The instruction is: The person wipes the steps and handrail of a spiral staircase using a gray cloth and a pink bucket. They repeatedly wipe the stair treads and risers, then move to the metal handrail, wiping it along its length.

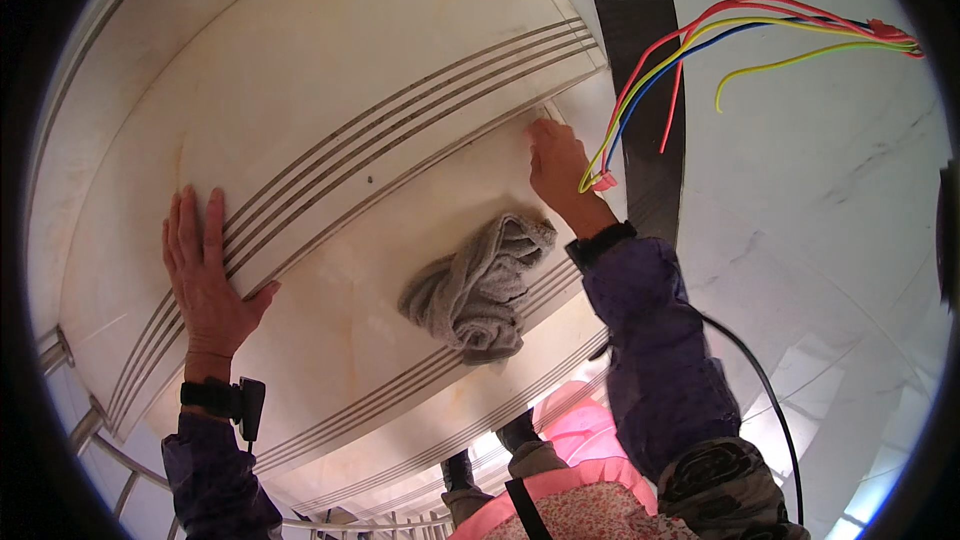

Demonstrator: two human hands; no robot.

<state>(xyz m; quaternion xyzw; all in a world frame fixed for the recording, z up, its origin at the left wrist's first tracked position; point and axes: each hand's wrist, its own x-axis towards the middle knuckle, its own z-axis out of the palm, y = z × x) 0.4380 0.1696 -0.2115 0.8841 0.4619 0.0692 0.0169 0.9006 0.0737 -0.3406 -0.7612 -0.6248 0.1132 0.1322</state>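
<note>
My left hand (206, 270) lies with fingers apart across the dark grooves at the nosing of a pale marble stair tread (330, 82). Its palm and thumb rest at the tread's edge, and nothing is in it. My right hand (559, 165) is in the corner where the step below meets the wall-side skirting, just under the overhanging nosing. Its fingers are curled, and whether they hold something is hidden. A crumpled grey cloth (480, 281) lies on that lower step (322, 337), between my hands and over part of its grooved edge.
Loose red, yellow, green and blue electrical wires (739, 15) hang from the white marble wall (810, 202), reaching past my right wrist. A black skirting band (637, 90) runs along the stairs. Metal railing (90, 420) stands at left. A pink plastic object (581, 420) is below.
</note>
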